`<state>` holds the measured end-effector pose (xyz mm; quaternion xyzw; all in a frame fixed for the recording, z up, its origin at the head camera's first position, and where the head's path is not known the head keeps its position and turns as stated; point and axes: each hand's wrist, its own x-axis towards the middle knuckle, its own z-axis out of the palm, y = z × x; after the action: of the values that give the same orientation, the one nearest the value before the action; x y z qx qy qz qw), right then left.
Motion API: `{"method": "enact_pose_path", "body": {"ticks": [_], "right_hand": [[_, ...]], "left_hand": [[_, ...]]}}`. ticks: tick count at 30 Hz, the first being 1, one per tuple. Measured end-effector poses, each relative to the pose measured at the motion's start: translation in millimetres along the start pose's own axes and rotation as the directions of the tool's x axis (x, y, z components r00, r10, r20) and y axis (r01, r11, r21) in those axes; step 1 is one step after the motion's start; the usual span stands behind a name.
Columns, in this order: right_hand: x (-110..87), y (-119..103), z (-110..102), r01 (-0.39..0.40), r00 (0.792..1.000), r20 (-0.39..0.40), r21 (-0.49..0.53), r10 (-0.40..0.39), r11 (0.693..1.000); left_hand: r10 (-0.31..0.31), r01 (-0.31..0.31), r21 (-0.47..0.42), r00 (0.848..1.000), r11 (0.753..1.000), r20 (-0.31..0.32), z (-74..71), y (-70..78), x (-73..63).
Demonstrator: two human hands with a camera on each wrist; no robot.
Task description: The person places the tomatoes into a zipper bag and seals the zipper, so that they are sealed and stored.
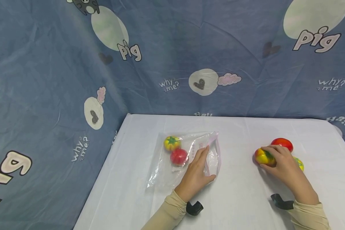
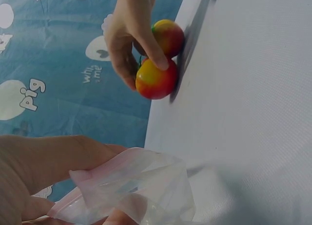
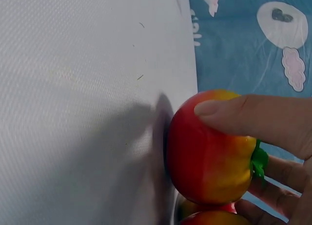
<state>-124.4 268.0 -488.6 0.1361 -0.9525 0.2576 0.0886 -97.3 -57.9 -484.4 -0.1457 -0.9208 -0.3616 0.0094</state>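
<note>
A clear zip bag lies on the table with a yellow toy tomato and a red round toy fruit inside. At its right-hand mouth my left hand holds the bag, thumb and fingers spread around the opening; in the left wrist view some fingers show through the plastic. My right hand grips a red-and-yellow toy tomato with a green leafy stem, thumb on its side. Just behind that hand sits a red toy fruit. A yellow-green one is partly hidden by it.
White cloth covers the table. Along the back and left hangs a blue printed curtain. Black straps with camera mounts sit at both wrists, close over the table.
</note>
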Motion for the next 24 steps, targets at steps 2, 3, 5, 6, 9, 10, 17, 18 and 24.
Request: {"method": "enact_pose_path", "body": {"ticks": [2, 3, 5, 6, 9, 10, 17, 18, 24], "right_hand": [[0.3, -0.9, 0.2, -0.005, 1.000, 0.009, 0.003, 0.005, 1.000], [0.5, -1.2, 0.3, -0.006, 1.000, 0.013, 0.005, 0.006, 1.000], [1.1, -1.7, 0.3, -0.013, 1.000, 0.026, 0.009, 0.013, 1.000], [1.3, -1.9, 0.2, -0.022, 0.999, 0.036, 0.012, 0.021, 1.000], [2.0, -2.6, -0.2, -0.056, 0.996, 0.075, 0.015, 0.055, 0.998], [2.2, -2.8, -0.3, -0.067, 0.994, 0.087, 0.017, 0.065, 0.998], [2.1, -4.4, 0.2, -0.069, 0.994, 0.089, 0.028, 0.066, 0.997], [2.3, -4.9, 0.6, -0.064, 0.994, 0.085, 0.033, 0.061, 0.997], [4.0, -8.5, 3.1, -0.042, 0.996, 0.083, 0.064, 0.037, 0.997]], "left_hand": [[0.000, 0.000, 0.001, 1.000, 1.000, 0.000, 0.1, 0.1, 0.0], [-0.001, 0.001, 0.001, 1.000, 1.000, 0.001, 0.2, 0.1, 0.1], [-0.002, 0.002, 0.003, 1.000, 1.000, 0.001, 0.3, 0.2, 0.1], [-0.003, 0.003, 0.004, 1.000, 1.000, 0.001, 0.4, 0.3, 0.1], [-0.004, 0.004, 0.003, 1.000, 1.000, 0.002, 0.1, 0.7, -0.1], [-0.005, 0.005, 0.003, 1.000, 1.000, 0.002, -0.1, 0.9, -0.2], [-0.011, 0.011, -0.010, 1.000, 1.000, 0.006, -1.1, 1.2, -0.9], [-0.011, 0.011, -0.010, 1.000, 1.000, 0.006, -1.0, 1.1, -0.8], [-0.006, 0.006, -0.003, 1.000, 1.000, 0.006, -0.2, 0.2, 0.1]]}}
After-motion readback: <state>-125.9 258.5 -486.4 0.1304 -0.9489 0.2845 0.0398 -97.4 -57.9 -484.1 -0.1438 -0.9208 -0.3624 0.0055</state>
